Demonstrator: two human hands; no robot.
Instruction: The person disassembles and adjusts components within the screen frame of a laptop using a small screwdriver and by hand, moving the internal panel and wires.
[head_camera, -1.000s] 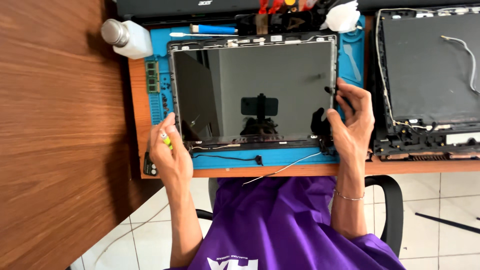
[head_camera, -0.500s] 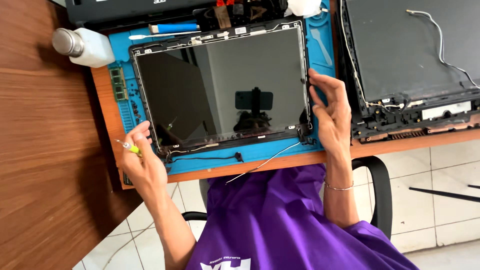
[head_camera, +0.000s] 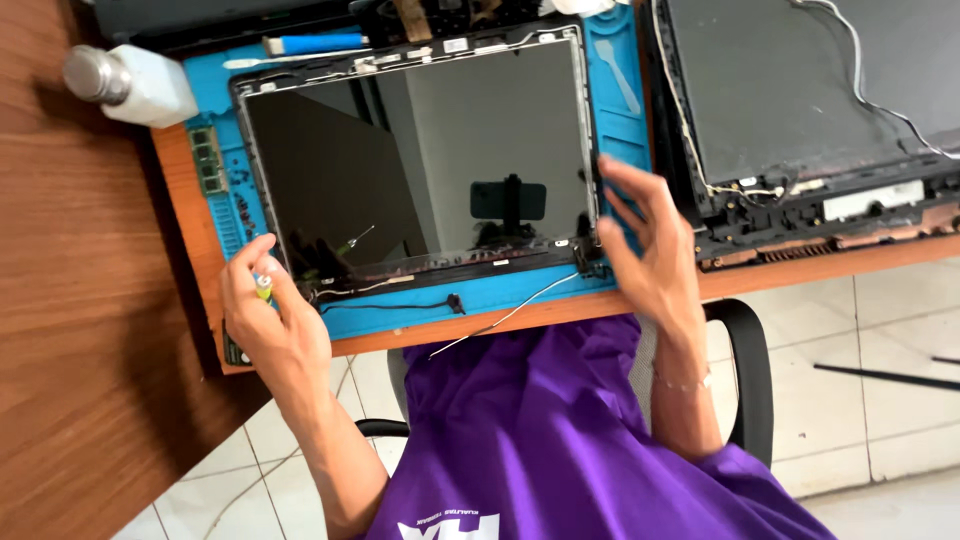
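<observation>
Currently left hand (head_camera: 275, 325) pinches yellow-green screwdriver (head_camera: 263, 288) at screen panel's (head_camera: 420, 160) near-left corner; right hand (head_camera: 645, 245) open, touching near-right corner. Panel probably thin, fragile: hold edges.

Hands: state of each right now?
Left hand: closed on a small yellow-green tool at the laptop screen corner.
Right hand: open, fingers spread, holding nothing.

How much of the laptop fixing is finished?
Looks about midway. Done: the screen lies on the blue mat, apart from the open laptop shell with its loose white wire. In hand: the left hand pinches a small yellow-green tool at the screen's near corner; the right hand is open by the other corner. Left: the black cable lies loose.
</observation>
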